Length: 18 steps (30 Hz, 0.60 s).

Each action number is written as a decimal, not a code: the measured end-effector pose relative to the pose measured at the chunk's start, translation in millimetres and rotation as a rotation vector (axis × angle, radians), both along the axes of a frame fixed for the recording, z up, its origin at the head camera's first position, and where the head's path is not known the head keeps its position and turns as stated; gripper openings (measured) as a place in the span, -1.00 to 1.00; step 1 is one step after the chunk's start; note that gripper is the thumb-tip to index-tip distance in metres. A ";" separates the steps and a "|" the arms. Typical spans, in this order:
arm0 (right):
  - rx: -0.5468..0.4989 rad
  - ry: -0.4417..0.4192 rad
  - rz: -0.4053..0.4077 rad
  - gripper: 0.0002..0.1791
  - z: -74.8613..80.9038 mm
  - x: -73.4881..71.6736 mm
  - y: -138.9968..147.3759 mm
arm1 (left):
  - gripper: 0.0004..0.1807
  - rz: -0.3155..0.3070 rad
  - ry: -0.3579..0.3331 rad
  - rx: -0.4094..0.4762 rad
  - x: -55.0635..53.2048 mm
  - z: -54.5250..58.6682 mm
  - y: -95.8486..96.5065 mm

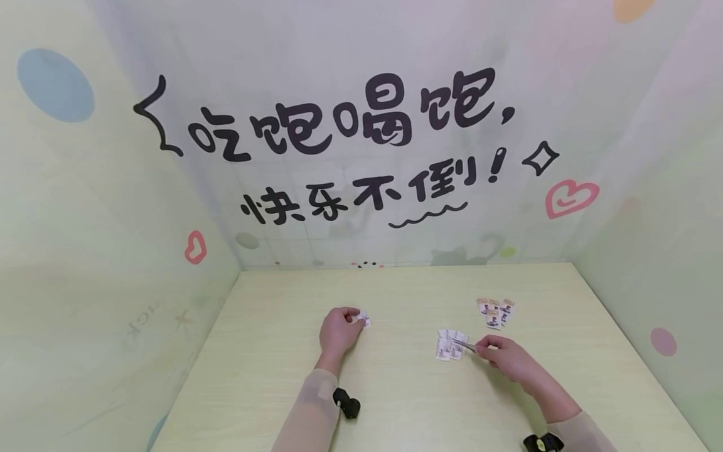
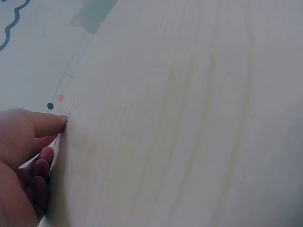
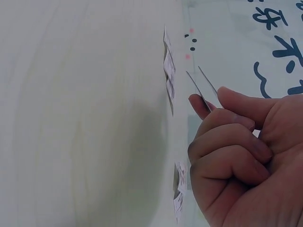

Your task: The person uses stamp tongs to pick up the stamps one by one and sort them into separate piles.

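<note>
My left hand (image 1: 339, 328) pinches the edge of a small white printed packet (image 1: 364, 319) between thumb and fingers, low at the table. In the left wrist view the packet shows only as a thin sliver by the fingertips. Metal tweezers (image 3: 199, 92) sit in the grip of my right hand (image 1: 508, 358), the other fingers curled into the palm. Their tips stand apart and overlap a group of white packets (image 1: 444, 345) lying side by side in the head view. In the right wrist view these packets (image 3: 169, 66) appear edge-on, beside the tips.
Several orange-topped printed packets (image 1: 494, 319) lie overlapping behind the right hand. The pale wooden table (image 1: 395, 402) meets a printed back wall (image 1: 361, 245) and side walls. A black wrist device (image 1: 347, 403) is strapped on the left sleeve.
</note>
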State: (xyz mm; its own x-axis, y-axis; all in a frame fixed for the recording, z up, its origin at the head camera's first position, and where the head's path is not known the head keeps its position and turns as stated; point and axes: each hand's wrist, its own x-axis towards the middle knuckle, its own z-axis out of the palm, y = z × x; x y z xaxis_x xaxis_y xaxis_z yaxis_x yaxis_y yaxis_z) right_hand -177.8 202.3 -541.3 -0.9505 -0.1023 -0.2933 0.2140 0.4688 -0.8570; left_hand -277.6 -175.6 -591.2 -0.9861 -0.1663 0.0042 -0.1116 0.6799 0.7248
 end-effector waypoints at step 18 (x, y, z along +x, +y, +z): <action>-0.091 0.072 0.119 -0.77 -7.0 -42.5 -76.9 | -0.72 0.000 -0.009 0.003 1.4 1.0 -0.5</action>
